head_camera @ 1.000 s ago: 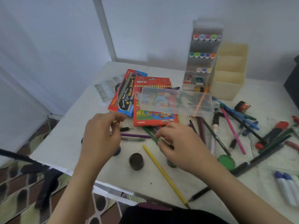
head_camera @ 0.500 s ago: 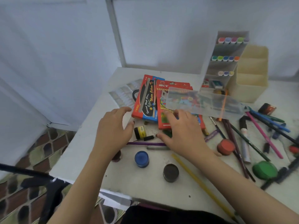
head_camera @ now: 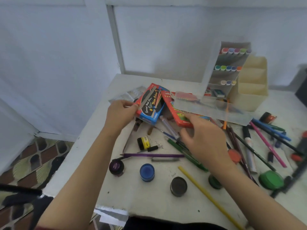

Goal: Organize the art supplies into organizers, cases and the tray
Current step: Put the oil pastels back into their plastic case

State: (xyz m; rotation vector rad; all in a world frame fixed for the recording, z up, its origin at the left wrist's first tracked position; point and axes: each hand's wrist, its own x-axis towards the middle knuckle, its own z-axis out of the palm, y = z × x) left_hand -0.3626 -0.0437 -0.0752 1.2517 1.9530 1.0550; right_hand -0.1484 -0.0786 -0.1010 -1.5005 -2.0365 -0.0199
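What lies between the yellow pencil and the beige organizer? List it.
The right hand and its forearm hang just beyond the yellow pencil. Farther back lie loose pencils and the clear case, right in front of the beige organizer. Case and pencils lie low; the organizer's top is open.

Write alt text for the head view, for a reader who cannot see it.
A person's left hand grips a red-and-blue water colour box at its end, while the right hand reaches the near edge of a red box. Pencils, pens and small paint pots lie scattered on the white table, organizers standing behind.
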